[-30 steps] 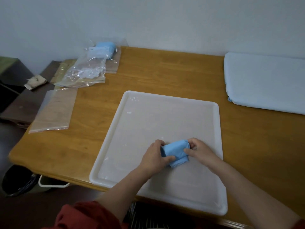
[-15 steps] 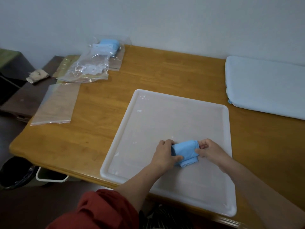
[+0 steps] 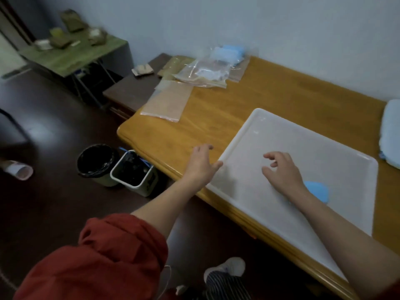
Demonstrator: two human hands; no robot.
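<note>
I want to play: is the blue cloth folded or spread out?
Folded: the small blue cloth is a compact bundle on the white plastic tray.

Wooden table (image 3: 270, 94), white tray (image 3: 303, 146), plastic bags (image 3: 203, 72)

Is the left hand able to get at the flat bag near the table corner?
Probably yes: the left hand is open over the table beside the tray, and nothing lies between it and the bag, though it must stretch.
</note>
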